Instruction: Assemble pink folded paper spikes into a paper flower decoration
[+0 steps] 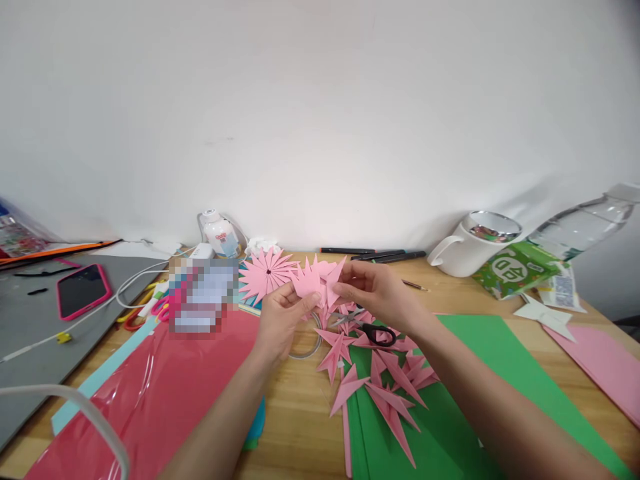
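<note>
Between my hands, above the wooden table, is a pointed pink folded-paper piece (307, 280). My left hand (283, 317) pinches its left part between thumb and fingers. My right hand (377, 290) grips a pink paper point (334, 283) at the right side of the piece. Just behind, to the left, lies a round pink paper star (269, 272) with many points and a dark centre. Below my right hand, several loose pink folded-paper pieces (393, 393) are heaped on green paper. Black-handled scissors (380, 335) rest among them. A roll of tape (306, 353) lies below my left hand, partly hidden.
Red paper (200, 393) under clear film lies left, green sheets (475, 340) right. A phone (84, 291) rests on a grey mat. Pens (390, 256) lie along the wall. A white mug (470, 243), green carton (520, 268) and plastic bottle (585, 223) are back right. A white cable (85, 400) loops front left.
</note>
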Tool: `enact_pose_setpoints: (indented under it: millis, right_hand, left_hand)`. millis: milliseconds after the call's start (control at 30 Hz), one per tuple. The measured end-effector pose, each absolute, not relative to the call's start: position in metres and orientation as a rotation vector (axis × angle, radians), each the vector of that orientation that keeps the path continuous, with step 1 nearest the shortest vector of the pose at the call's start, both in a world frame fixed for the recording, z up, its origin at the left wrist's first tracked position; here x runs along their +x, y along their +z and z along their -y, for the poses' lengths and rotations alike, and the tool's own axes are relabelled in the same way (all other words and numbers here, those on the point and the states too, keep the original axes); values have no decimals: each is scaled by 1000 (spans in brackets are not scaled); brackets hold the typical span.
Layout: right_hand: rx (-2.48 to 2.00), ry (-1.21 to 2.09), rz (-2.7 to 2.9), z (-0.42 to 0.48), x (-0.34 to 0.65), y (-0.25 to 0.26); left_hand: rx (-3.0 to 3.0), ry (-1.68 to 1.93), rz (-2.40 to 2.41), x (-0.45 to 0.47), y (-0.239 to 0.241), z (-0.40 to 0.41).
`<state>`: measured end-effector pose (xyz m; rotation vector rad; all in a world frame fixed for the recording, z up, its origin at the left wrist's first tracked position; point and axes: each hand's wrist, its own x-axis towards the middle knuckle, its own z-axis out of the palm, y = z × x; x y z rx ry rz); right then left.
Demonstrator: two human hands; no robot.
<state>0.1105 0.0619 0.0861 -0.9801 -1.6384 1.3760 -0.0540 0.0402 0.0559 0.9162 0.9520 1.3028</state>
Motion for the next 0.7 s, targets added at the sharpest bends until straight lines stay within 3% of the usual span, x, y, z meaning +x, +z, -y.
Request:
enact_pose_setpoints:
  millis: [700]
  right_hand:
    - [-1053, 1226, 1552, -60, 104, 76]
  left_hand:
    - [924, 1280, -999, -55, 54, -40]
